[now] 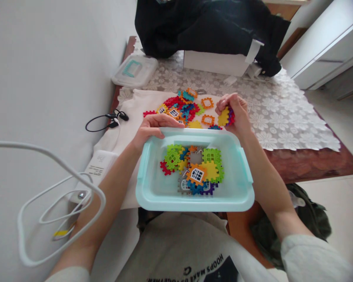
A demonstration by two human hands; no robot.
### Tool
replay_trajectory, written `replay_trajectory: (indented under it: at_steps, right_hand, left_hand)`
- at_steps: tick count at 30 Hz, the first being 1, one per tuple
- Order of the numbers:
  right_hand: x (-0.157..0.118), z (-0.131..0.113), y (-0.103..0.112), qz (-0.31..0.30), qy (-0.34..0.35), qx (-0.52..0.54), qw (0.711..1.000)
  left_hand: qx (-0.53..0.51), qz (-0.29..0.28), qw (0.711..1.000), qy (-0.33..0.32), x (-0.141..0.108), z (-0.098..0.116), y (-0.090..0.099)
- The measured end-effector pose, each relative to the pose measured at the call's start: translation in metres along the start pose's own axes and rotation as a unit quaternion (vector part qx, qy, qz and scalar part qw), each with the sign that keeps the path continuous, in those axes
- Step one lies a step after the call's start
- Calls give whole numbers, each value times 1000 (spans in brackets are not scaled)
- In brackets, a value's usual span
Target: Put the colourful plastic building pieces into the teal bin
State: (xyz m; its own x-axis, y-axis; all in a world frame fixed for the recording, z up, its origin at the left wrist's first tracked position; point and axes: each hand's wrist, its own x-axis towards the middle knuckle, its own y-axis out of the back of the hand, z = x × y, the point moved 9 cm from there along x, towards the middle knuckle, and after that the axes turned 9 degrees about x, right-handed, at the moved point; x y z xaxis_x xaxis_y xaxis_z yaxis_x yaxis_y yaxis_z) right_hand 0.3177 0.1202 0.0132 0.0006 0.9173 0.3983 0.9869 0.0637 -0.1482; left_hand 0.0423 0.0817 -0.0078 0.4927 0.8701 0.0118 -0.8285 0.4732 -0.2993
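Note:
A light-blue plastic tub (pixel 153 196) is tilted toward me at the table's near edge, with several colourful interlocking toy tiles (pixel 211 170) lying in it. My left hand (pixel 155 127) grips the tub's far left rim, thumb on the inner side. Beyond the tub's right corner, my right hand (pixel 233 107) is closed around a small bunch of building tiles (pixel 224 116), yellow, purple and red ones showing. A heap of similar tiles (pixel 179 105) lies on the pale cloth behind the tub, with a few orange window tiles (pixel 207 103) apart from it, close to my right hand.
The tub's clear lid (pixel 138 70) rests at the back left. Black earphones (pixel 113 117) and a white box (pixel 101 162) lie along the left side. Black fabric (pixel 211 27) covers a white box (pixel 214 62) at the back. A white cable (pixel 100 192) loops at the left.

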Motion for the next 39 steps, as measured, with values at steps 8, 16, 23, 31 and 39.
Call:
replay_trajectory:
  at_steps: [8, 16, 23, 31, 39]
  right_hand:
    - [-8, -46, -24, -95, 55, 210, 972]
    - [-14, -37, -23, -112, -5, 225, 968]
    - [-25, -35, -46, -178, -37, 208, 961]
    - [-34, -39, -57, -204, -58, 175, 961]
    - [-47, -47, -77, -370, -71, 152, 914]
  left_hand:
    - [19, 9, 1000, 0, -2, 5, -5]
    - [27, 2, 1000, -5, -2, 7, -8]
    - [44, -3, 999, -26, -2, 12, -11]
    - [48, -4, 999, -25, -2, 12, -12]
    - [77, 9, 996, -36, -4, 11, -6]
